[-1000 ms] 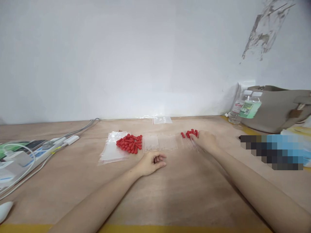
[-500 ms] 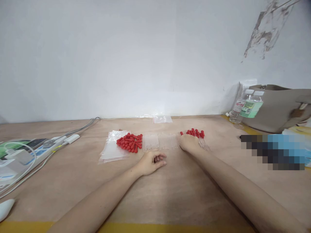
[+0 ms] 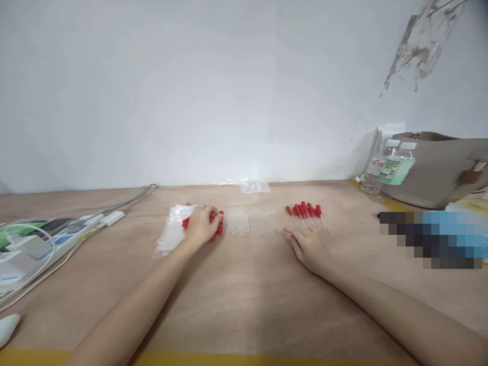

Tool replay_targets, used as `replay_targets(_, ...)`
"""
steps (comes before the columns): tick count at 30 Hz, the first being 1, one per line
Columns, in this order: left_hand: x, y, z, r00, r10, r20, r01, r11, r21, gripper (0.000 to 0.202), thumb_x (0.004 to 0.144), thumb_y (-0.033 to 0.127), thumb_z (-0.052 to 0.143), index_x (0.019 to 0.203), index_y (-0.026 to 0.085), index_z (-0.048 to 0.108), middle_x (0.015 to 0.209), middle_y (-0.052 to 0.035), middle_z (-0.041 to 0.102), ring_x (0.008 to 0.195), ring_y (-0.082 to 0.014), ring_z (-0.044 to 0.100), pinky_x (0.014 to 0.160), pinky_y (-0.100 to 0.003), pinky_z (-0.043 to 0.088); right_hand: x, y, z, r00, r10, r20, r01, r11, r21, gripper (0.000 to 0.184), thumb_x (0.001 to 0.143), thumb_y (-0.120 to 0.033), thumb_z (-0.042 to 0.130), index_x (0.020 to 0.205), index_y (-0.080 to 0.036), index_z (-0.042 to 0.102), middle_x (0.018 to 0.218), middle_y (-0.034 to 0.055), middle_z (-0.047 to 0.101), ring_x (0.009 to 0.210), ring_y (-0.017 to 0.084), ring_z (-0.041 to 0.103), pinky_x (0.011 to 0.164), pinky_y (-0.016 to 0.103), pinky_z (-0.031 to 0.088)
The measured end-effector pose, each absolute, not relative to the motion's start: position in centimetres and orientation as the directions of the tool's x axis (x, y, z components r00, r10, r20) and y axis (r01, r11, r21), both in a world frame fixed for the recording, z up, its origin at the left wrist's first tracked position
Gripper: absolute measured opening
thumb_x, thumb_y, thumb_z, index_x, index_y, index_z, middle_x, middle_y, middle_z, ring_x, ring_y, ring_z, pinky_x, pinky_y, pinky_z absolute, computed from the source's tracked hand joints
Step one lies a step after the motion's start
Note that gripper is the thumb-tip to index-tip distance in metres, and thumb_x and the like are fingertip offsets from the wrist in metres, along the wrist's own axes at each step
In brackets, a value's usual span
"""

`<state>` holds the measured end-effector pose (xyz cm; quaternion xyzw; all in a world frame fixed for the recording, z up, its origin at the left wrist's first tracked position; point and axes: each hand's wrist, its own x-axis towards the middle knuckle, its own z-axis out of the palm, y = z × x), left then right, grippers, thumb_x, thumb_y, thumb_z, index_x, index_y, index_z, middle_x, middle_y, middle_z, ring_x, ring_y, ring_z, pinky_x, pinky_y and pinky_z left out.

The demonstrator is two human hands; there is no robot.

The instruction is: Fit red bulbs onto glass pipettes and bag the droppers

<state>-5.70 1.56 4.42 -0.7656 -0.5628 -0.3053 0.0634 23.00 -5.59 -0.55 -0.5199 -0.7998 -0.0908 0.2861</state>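
My left hand (image 3: 202,223) is over a pile of red rubber bulbs (image 3: 186,222), its fingers curled down and closed around a bulb; the fingertips are partly hidden. Beside the pile lies a row of thin clear glass tubes (image 3: 237,223), and more clear tubes (image 3: 263,222) continue it to the right. My right hand (image 3: 308,248) rests palm down on the table, fingers stretched out and holding nothing visible. Just beyond it lie several droppers (image 3: 305,211), each a red bulb on a thin clear tube.
Clear plastic bags (image 3: 171,234) lie under the bulb pile, and another small bag (image 3: 254,187) is by the wall. On the left are a power strip (image 3: 68,241) and cables. Two bottles (image 3: 396,168) and a grey bag (image 3: 438,170) stand at the right.
My left hand has moved left and away from me, onto the bulb pile. My right hand has drawn back from the droppers towards me, its fingers straightening; another dropper shows at their left end.
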Motion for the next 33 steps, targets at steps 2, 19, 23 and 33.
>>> replay_targets(2, -7.2, 2.6, 5.1, 0.122, 0.839, 0.53, 0.954, -0.246, 0.17, 0.02, 0.076, 0.031, 0.047, 0.084, 0.019, 0.061, 0.087, -0.0072, 0.057, 0.088, -0.0237, 0.049, 0.079, -0.034, 0.037, 22.8, -5.8, -1.0, -0.355, 0.754, 0.553, 0.849, 0.507, -0.147, 0.027, 0.086, -0.023, 0.032, 0.096, -0.018, 0.057, 0.084, 0.007, 0.06, 0.079, 0.019, 0.053, 0.072, 0.031, 0.034)
replay_targets(19, -8.9, 8.4, 6.1, 0.162, 0.97, 0.178, 0.987, -0.162, -0.014, 0.022, 0.071, 0.029, 0.048, 0.082, 0.024, 0.066, 0.103, -0.0072, 0.058, 0.091, -0.0247, 0.053, 0.076, -0.032, 0.039, 22.7, -5.6, -0.8, -0.353, 0.749, 0.561, 0.798, 0.554, -0.238, 0.017, 0.083, -0.019, 0.038, 0.085, -0.018, 0.055, 0.083, 0.0051, 0.058, 0.078, 0.016, 0.052, 0.071, 0.029, 0.034)
replay_targets(23, -8.8, 8.2, 5.9, 0.159, 0.962, 0.224, 0.986, -0.166, 0.016, 0.019, 0.07, 0.028, 0.049, 0.079, 0.021, 0.065, 0.094, -0.0081, 0.062, 0.089, -0.0253, 0.054, 0.076, -0.033, 0.039, 22.7, -5.7, -0.8, -0.345, 0.754, 0.558, 0.801, 0.547, -0.243, 0.018, 0.083, -0.018, 0.037, 0.084, -0.017, 0.055, 0.083, 0.0049, 0.057, 0.077, 0.016, 0.052, 0.071, 0.03, 0.034)
replay_targets(33, -7.8, 6.4, 6.3, 0.176, 0.882, 0.437, 0.866, -0.35, 0.358, 0.03, 0.082, 0.027, 0.034, 0.1, 0.015, 0.055, 0.081, -0.005, 0.062, 0.072, -0.015, 0.056, 0.066, -0.025, 0.042, 22.8, -5.6, -0.8, -0.33, 0.751, 0.572, 0.787, 0.553, -0.272, 0.017, 0.082, -0.018, 0.037, 0.082, -0.018, 0.053, 0.082, 0.0055, 0.057, 0.075, 0.016, 0.051, 0.068, 0.03, 0.036)
